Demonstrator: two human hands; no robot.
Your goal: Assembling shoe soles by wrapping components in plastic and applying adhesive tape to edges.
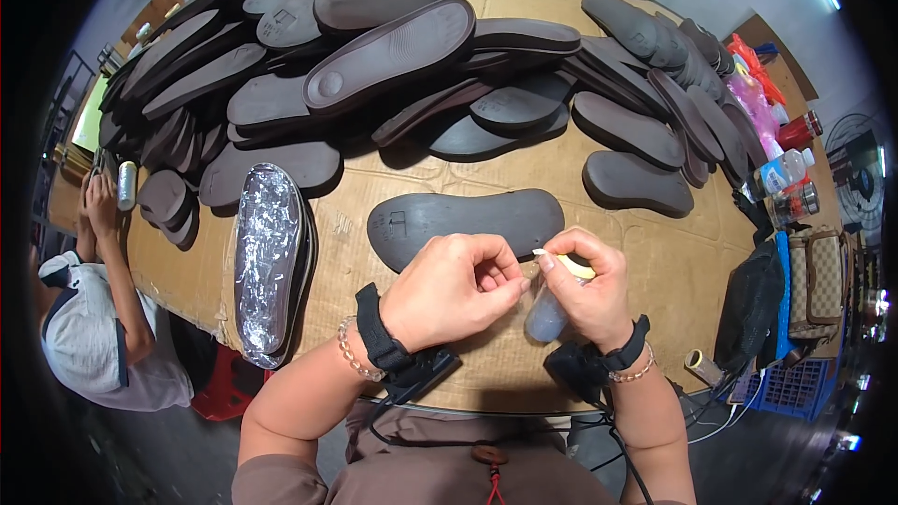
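Note:
My right hand (589,285) is closed around a small roll of clear film (545,316) with a yellowish core end showing by the thumb. My left hand (458,285) is beside it, thumb and fingers pinched together close to the roll. Whatever thin thing it pinches, perhaps the film's loose end, is too fine to make out. Just beyond both hands a dark grey shoe sole (458,222) lies flat, partly covered by my fingers. Left of my left hand, a sole wrapped in shiny clear film (267,262) rests on top of other soles.
A large heap of dark soles (388,56) spreads across the far cardboard-covered table (178,266), with more soles (636,182) at right. Bottles (784,173), a black bag (751,304) and another film roll (702,367) stand along the right edge. Other people sit left and far.

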